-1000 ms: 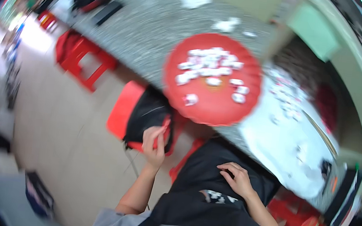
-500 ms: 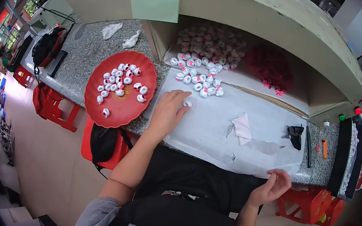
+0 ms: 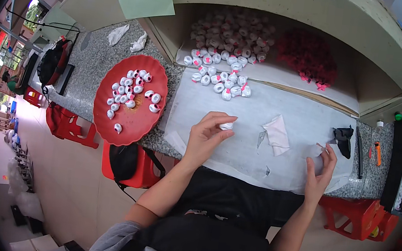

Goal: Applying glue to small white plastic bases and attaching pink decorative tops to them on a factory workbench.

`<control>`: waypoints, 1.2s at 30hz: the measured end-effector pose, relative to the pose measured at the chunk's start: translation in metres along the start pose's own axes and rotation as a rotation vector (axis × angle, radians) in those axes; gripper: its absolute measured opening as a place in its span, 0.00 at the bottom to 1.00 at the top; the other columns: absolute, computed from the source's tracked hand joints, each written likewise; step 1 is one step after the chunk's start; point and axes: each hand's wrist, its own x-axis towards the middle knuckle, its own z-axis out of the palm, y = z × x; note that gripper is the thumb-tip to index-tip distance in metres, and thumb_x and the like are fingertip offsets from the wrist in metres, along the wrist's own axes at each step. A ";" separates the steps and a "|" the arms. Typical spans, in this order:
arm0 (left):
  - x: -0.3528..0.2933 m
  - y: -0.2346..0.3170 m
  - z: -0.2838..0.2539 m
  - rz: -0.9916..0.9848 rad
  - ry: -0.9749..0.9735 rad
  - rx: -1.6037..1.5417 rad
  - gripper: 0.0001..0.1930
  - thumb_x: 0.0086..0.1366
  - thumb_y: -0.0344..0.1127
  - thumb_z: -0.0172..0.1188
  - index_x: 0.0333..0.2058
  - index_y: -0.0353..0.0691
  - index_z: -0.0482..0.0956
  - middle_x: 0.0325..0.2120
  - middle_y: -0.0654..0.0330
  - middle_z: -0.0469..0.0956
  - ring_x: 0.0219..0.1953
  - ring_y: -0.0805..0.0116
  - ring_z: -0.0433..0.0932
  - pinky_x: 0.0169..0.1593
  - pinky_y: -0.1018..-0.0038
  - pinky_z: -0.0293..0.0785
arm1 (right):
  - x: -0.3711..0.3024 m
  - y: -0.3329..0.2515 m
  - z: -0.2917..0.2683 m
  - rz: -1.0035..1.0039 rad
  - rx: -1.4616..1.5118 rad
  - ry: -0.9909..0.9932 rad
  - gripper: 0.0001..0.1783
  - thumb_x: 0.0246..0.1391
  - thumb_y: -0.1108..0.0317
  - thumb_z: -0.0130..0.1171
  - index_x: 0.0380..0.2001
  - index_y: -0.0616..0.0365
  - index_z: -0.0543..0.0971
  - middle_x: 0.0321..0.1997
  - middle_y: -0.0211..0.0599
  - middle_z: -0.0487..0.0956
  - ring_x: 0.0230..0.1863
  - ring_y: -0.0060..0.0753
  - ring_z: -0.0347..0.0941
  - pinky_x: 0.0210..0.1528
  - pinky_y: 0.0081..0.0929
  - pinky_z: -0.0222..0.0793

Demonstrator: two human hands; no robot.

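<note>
My left hand [image 3: 205,138] pinches a small white round piece [image 3: 226,126] between thumb and fingers, just above the white paper sheet [image 3: 237,155]. Over the sheet's right part, my right hand [image 3: 320,173] is bent with thumb and fingers apart, and I see nothing held in it. A red scalloped plate [image 3: 136,122] to the left bears several similar white pieces [image 3: 127,89] with dark and pink marks. Beyond my left hand, more white pieces with pink bits [image 3: 226,83] lie along the sheet's far edge, and a large heap [image 3: 232,34] fills the booth behind them.
A dark pink pile [image 3: 307,58] sits inside the booth [image 3: 276,4]. On the sheet lie a folded white cloth [image 3: 277,135] and a crumpled black item [image 3: 342,141]. An orange cutter [image 3: 377,153] is at the right. Red stools [image 3: 350,216] stand below the counter.
My left hand has lifted a white piece off the sheet and brought it nearer the middle. My right hand has risen from the front edge to over the sheet. The view has shifted slightly.
</note>
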 end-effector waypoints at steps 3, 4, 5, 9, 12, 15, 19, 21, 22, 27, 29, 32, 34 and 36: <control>-0.003 -0.001 0.005 -0.054 0.009 -0.126 0.14 0.50 0.21 0.52 0.38 0.36 0.72 0.36 0.61 0.68 0.34 0.78 0.67 0.35 0.85 0.64 | 0.001 0.000 0.007 -0.030 -0.047 -0.012 0.25 0.37 0.78 0.53 0.44 0.62 0.62 0.43 0.42 0.67 0.47 0.34 0.62 0.51 0.26 0.51; -0.004 -0.002 0.005 -0.067 0.023 -0.147 0.14 0.51 0.21 0.51 0.39 0.36 0.71 0.36 0.61 0.68 0.34 0.77 0.68 0.36 0.85 0.65 | 0.002 -0.001 0.010 -0.049 -0.091 -0.024 0.25 0.37 0.78 0.53 0.44 0.62 0.62 0.43 0.42 0.68 0.46 0.34 0.62 0.51 0.26 0.52; -0.006 -0.002 0.005 -0.067 0.026 -0.155 0.14 0.51 0.21 0.51 0.39 0.36 0.71 0.36 0.61 0.68 0.34 0.77 0.68 0.36 0.85 0.65 | 0.003 -0.002 0.013 -0.069 -0.134 -0.038 0.24 0.38 0.78 0.52 0.43 0.63 0.63 0.43 0.42 0.68 0.46 0.35 0.63 0.50 0.26 0.53; -0.011 -0.002 0.003 -0.148 0.065 -0.318 0.14 0.51 0.20 0.51 0.39 0.32 0.69 0.35 0.58 0.70 0.36 0.74 0.70 0.40 0.80 0.67 | 0.004 0.001 0.018 -0.092 -0.196 -0.024 0.18 0.40 0.77 0.50 0.40 0.63 0.65 0.42 0.43 0.68 0.44 0.35 0.64 0.49 0.25 0.55; -0.014 -0.002 0.001 -0.128 0.079 -0.309 0.14 0.50 0.18 0.51 0.38 0.30 0.69 0.35 0.57 0.70 0.37 0.72 0.70 0.42 0.77 0.69 | 0.002 0.002 0.022 0.025 -0.230 -0.035 0.16 0.43 0.76 0.49 0.39 0.64 0.66 0.42 0.42 0.67 0.44 0.34 0.64 0.49 0.26 0.55; -0.015 0.003 0.000 -0.131 0.089 -0.294 0.13 0.50 0.18 0.51 0.37 0.30 0.69 0.35 0.57 0.70 0.37 0.71 0.71 0.42 0.76 0.69 | -0.002 -0.009 0.028 -0.021 0.121 -0.045 0.16 0.46 0.78 0.44 0.41 0.66 0.64 0.40 0.40 0.68 0.41 0.30 0.65 0.43 0.23 0.60; -0.020 0.010 -0.001 -0.123 0.076 -0.406 0.14 0.51 0.20 0.51 0.39 0.30 0.68 0.35 0.55 0.70 0.37 0.70 0.71 0.42 0.73 0.70 | -0.016 -0.054 0.042 -0.055 0.327 -0.131 0.17 0.45 0.77 0.45 0.42 0.66 0.63 0.37 0.39 0.68 0.38 0.32 0.65 0.36 0.26 0.65; -0.020 0.015 -0.001 -0.114 0.060 -0.471 0.15 0.51 0.21 0.51 0.40 0.31 0.67 0.36 0.54 0.70 0.37 0.69 0.71 0.42 0.72 0.70 | -0.026 -0.061 0.044 -0.074 0.479 -0.124 0.16 0.44 0.76 0.46 0.40 0.65 0.62 0.38 0.39 0.65 0.37 0.31 0.65 0.30 0.27 0.66; -0.020 0.020 -0.001 -0.120 0.077 -0.526 0.16 0.51 0.21 0.52 0.41 0.31 0.66 0.37 0.54 0.69 0.38 0.69 0.71 0.43 0.71 0.69 | -0.025 -0.061 0.046 -0.136 0.581 -0.167 0.18 0.42 0.76 0.51 0.38 0.62 0.61 0.38 0.37 0.63 0.36 0.28 0.63 0.32 0.24 0.65; -0.025 0.018 -0.002 -0.137 0.046 -0.629 0.18 0.50 0.21 0.52 0.43 0.33 0.64 0.39 0.52 0.68 0.40 0.69 0.70 0.44 0.69 0.68 | -0.019 -0.092 0.062 0.108 1.132 -0.154 0.22 0.37 0.73 0.59 0.35 0.56 0.59 0.32 0.32 0.61 0.33 0.24 0.58 0.36 0.18 0.60; -0.027 0.019 -0.002 -0.145 0.036 -0.646 0.19 0.50 0.21 0.52 0.43 0.33 0.63 0.39 0.52 0.68 0.41 0.69 0.69 0.45 0.69 0.68 | -0.019 -0.098 0.069 0.208 1.229 -0.035 0.20 0.34 0.69 0.61 0.29 0.55 0.60 0.30 0.34 0.61 0.29 0.23 0.59 0.28 0.19 0.62; -0.029 0.021 -0.001 -0.142 0.013 -0.615 0.19 0.50 0.21 0.52 0.43 0.33 0.63 0.39 0.52 0.68 0.41 0.69 0.69 0.45 0.69 0.67 | -0.024 -0.097 0.074 -0.043 0.994 -0.072 0.22 0.36 0.63 0.61 0.31 0.55 0.60 0.30 0.31 0.61 0.31 0.22 0.58 0.30 0.16 0.57; -0.030 0.022 0.000 -0.142 0.011 -0.614 0.19 0.50 0.21 0.52 0.43 0.33 0.63 0.39 0.52 0.68 0.41 0.68 0.69 0.45 0.69 0.67 | -0.029 -0.097 0.077 -0.176 0.825 -0.034 0.23 0.36 0.61 0.61 0.31 0.55 0.60 0.30 0.31 0.62 0.29 0.22 0.58 0.29 0.17 0.58; -0.031 0.023 -0.001 -0.143 0.010 -0.613 0.19 0.50 0.21 0.52 0.42 0.33 0.63 0.39 0.51 0.68 0.41 0.68 0.69 0.46 0.69 0.67 | -0.037 -0.099 0.082 -0.336 0.595 0.039 0.24 0.33 0.57 0.64 0.29 0.55 0.62 0.27 0.32 0.63 0.25 0.23 0.60 0.28 0.19 0.59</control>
